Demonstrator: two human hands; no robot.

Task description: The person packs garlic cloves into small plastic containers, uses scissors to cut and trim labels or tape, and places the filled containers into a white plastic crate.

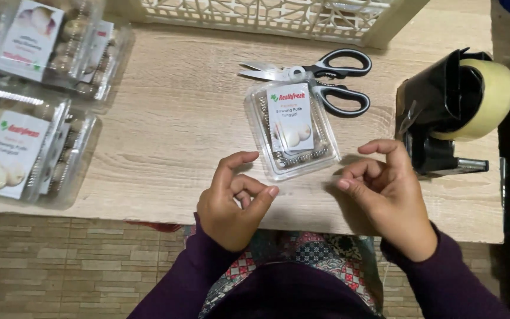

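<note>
The table (166, 112) was a light wood-grain board, seen from above in the head view, its near edge running across the lower part of the frame. Below that edge, to the left, the floor (60, 266) showed tan brick-pattern tiles. A white lattice crate (267, 18) stood at the far side of the table. A narrow dark gap ran down the right edge of the frame, with the side of a pale container just visible there.

On the left of the table lay a group of filled packs (25, 100), clear clamshells with white labels, round pale bulbs inside. Some overlapped each other, and the nearest one overhung the table edge.

At the centre lay a single clamshell (292, 130), clear plastic, closed, lying flat with a white label showing uppermost. Scissors (320, 80) with black handles lay just behind it, blades pointing left, the lower handle touching or passing under the clamshell's far right corner. A black tape dispenser (444, 118) carrying a roll of pale tape stood well to the right.

The left hand (231, 204) hovered near the clamshell's near left corner, fingers curled inward, thumb and forefinger close together; nothing visible was gripped. The right hand (385, 198) hovered near the near right corner, fingers likewise loosely curled and empty. Neither hand touched the clamshell. Both sleeves were dark purple; patterned fabric showed between the arms.
</note>
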